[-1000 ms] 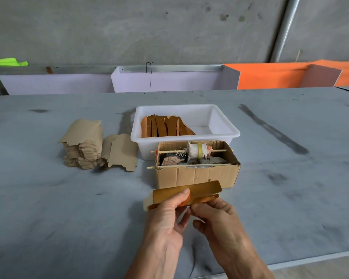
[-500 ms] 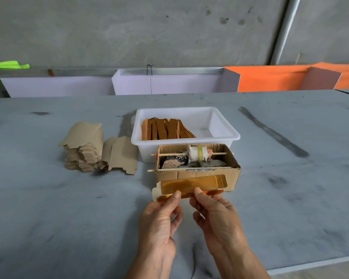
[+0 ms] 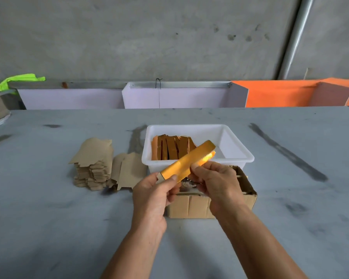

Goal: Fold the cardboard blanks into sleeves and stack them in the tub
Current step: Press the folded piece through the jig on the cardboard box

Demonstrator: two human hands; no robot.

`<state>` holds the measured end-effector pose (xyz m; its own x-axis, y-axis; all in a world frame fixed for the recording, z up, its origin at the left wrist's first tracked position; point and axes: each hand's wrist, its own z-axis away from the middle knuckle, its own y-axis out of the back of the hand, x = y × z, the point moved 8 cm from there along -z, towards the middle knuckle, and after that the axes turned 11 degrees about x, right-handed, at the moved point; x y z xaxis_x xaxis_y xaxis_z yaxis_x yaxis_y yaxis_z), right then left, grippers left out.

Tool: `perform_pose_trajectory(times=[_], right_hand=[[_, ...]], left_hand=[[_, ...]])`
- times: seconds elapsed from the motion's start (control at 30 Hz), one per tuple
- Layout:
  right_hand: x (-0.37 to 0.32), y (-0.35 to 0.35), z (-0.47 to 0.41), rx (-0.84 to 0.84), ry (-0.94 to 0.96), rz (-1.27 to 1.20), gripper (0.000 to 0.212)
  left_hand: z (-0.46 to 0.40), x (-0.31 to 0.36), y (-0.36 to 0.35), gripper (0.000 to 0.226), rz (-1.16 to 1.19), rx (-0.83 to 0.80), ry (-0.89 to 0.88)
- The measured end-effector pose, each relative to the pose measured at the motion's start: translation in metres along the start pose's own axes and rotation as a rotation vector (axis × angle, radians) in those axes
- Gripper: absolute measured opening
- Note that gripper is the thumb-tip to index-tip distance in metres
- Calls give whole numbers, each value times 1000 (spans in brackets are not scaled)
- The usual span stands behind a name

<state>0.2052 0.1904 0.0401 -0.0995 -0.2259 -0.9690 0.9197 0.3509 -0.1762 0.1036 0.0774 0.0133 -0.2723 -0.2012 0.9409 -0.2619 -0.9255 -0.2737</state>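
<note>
Hands meet over a grey worktable (image 3: 48, 218) on a folded gold sleeve (image 3: 186, 162), held aloft and slanting from lower left to upper right, its far end above the near rim of the white plastic tub (image 3: 238, 156). The left hand (image 3: 151, 195) pinches the sleeve's lower end, thumb pressed on the glossy gold face and fingers curled beneath; the right hand (image 3: 218, 183) pinches it near the middle, thumb tip on the lower edge and fingers curled behind. Inside the tub, a row of finished sleeves (image 3: 172, 148) stands on edge against the left wall, with the right half bare. To the left of the tub lies a stack of unfolded brown blanks (image 3: 93, 170), with a few loose blanks (image 3: 129, 171) leaning just beside it. An open corrugated carton (image 3: 191, 204) sits directly in front of the tub, largely hidden behind the hands; its contents cannot be made out. The sleeve looks light and thin, stiff along its length but likely to crush or spring open if squeezed on its broad faces, and the foil finish appears slick enough to slide under a loose thumb. A hold on the long creased edges near the middle would probably keep it flat and closed for setting upright against the standing row.
</note>
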Motion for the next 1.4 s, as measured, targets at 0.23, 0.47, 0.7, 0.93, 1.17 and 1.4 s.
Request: perform_pose_trajectory(times=[0.23, 0.47, 0.7, 0.93, 1.17, 1.4], right_hand=[[2, -25, -30, -106, -124, 51, 21], [-7, -33, -68, 30, -114, 99, 20], [-4, -51, -107, 91, -218, 95, 23], [2, -75, -152, 149, -195, 250, 24], [-5, -93, -183, 122, 178, 767, 18], [-41, -154, -98, 14, 850, 1252, 18]], left_hand=[[-30, 14, -19, 9, -100, 5, -69], [-59, 27, -37, 14, -253, 38, -148], [-98, 35, -50, 19, -405, 79, -171], [-130, 46, -66, 21, -709, 41, -316], [-137, 45, -79, 26, -1034, -63, -491], [-147, 76, -36, 27, -781, 159, -488]])
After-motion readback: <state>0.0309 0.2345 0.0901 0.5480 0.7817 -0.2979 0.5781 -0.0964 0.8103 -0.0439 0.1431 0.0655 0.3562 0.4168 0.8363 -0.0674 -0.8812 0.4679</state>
